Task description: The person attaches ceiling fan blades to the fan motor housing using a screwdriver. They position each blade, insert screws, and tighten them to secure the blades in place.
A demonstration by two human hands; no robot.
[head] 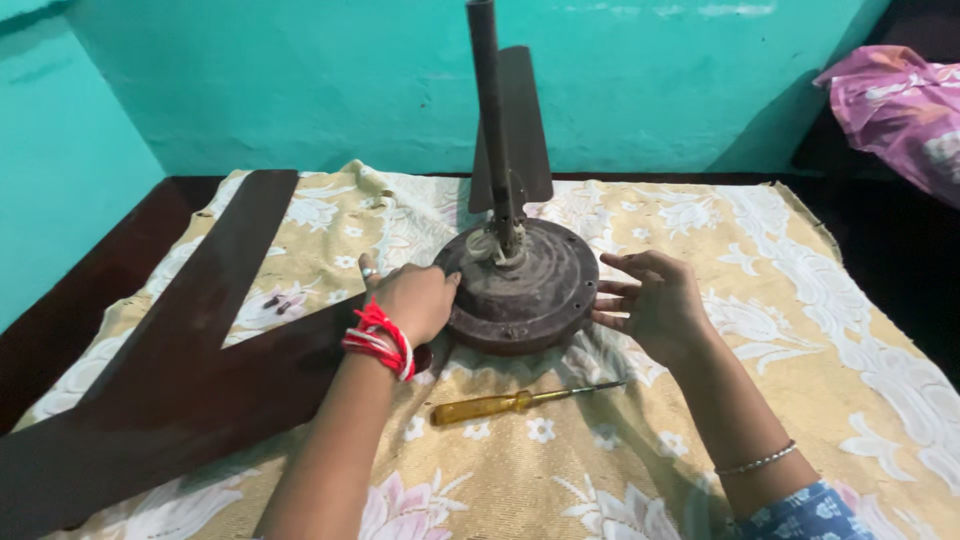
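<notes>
Two dark fan blades lie at 9 o'clock on the floral cloth. Left hand, red thread at the wrist, rests fingers-curled on the 9 o'clock rim of the round fan motor housing; true grasp: cannot tell. Housing sits at cloth centre, rod upright. Yellow-handled screwdriver at 6 o'clock. Right hand open, fingertips touching the 3 o'clock rim.

Rod top beyond frame edge
</notes>
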